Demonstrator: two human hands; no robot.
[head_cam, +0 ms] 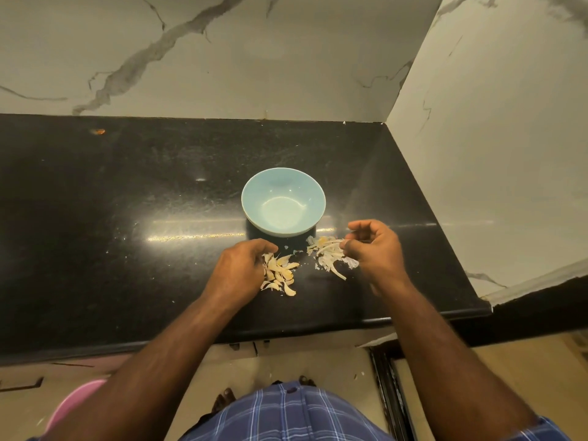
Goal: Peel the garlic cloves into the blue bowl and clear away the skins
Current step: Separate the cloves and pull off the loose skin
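An empty blue bowl stands on the black counter. In front of it, to the left, lies a pile of garlic cloves. My left hand rests on the pile's left side with its fingers curled over some cloves. To the right lies a heap of papery skins. My right hand is at that heap, its thumb and fingertips pinching a strand of skin.
Marble walls close the counter at the back and on the right. The counter's front edge runs just below my forearms. A pink tub sits on the floor at lower left. Small skin flecks dot the counter near the bowl.
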